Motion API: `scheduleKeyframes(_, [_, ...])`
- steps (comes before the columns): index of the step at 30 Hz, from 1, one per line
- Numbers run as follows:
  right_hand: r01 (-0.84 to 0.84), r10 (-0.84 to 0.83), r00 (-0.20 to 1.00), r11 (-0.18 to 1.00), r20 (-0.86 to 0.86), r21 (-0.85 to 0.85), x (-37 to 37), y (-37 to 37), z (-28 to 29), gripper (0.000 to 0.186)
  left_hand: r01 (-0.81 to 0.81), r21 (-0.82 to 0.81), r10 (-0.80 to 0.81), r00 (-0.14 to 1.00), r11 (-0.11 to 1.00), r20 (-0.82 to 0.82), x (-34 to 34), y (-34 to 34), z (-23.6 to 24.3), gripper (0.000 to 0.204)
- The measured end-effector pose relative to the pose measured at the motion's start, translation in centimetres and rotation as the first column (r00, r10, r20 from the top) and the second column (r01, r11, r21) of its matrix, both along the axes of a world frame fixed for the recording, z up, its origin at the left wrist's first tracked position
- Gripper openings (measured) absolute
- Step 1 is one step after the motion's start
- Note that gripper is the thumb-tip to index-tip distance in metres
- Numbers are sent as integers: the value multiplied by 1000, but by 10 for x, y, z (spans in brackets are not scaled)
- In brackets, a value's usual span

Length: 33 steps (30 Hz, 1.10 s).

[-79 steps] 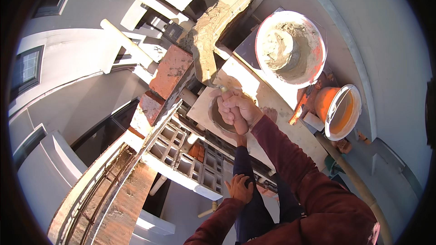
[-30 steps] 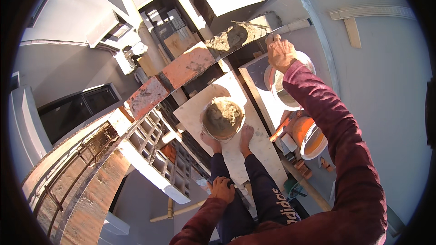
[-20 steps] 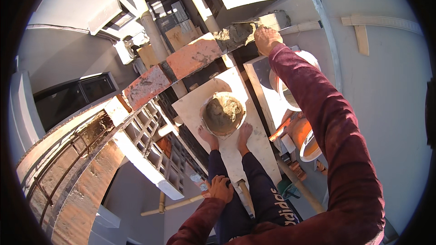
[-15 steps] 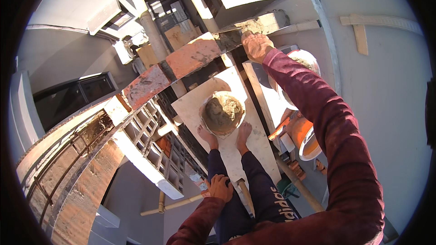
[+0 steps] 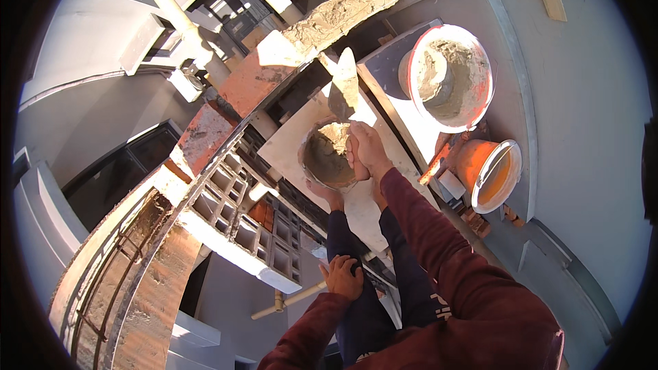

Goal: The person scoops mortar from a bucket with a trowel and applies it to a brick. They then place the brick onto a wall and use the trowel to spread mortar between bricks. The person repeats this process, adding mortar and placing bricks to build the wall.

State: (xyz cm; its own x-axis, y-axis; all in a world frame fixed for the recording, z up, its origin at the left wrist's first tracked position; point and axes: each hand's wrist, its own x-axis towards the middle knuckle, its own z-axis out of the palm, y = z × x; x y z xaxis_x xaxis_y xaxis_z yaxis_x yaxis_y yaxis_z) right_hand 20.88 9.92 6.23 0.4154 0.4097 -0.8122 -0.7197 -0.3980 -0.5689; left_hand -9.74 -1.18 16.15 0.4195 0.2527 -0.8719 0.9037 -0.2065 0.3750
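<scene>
My right hand [image 5: 367,151] is wrapped round the handle of a trowel [image 5: 343,89], whose mortar-smeared blade points away from me, just past a round bowl of mortar [image 5: 319,154]. That bowl sits by my bare feet on a pale board [image 5: 277,151]. My left hand [image 5: 343,277] rests with fingers apart on my left leg. Beyond the trowel runs a narrow ledge with wet mortar [image 5: 332,10] on it and red bricks [image 5: 250,82] laid along it.
A white bucket of mortar [image 5: 473,103] and an orange bucket [image 5: 473,171] stand at right, near a wall [image 5: 589,130]. Hollow blocks [image 5: 247,233], formwork with rebar [image 5: 123,267] and bamboo poles [image 5: 171,7] lie to the left and back. A drop shows past the ledge.
My right hand has come down from the mortar on the ledge to above the bowl, bringing the trowel into view. My left hand stays on my leg. The view has shifted.
</scene>
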Motion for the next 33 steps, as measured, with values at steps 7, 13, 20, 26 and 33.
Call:
scheduleKeyframes(7, [260,-320,939,901,126,348,-24,65,-106,32,15,-13,-15,1000,1000,-7,-9,-13,-4,33])
scheduleKeyframes(13, [159,-160,987,912,-28,379,-75,54,-129,33,28,-5,-28,999,1000,-37,-6,-17,-3,33])
scheduleKeyframes(20, [-460,354,712,887,607,22,-82,-44,-67,27,2,37,-2,1000,999,-15,4,-27,1,32])
scheduleKeyframes(26, [-712,880,1,334,475,-618,-20,-133,-26,32,-38,45,39,999,998,-20,6,-38,0,33])
scheduleKeyframes(33, [-569,986,-131,7,99,-822,-39,-80,-97,28,-115,37,115,993,993,-4,2,-55,0,34])
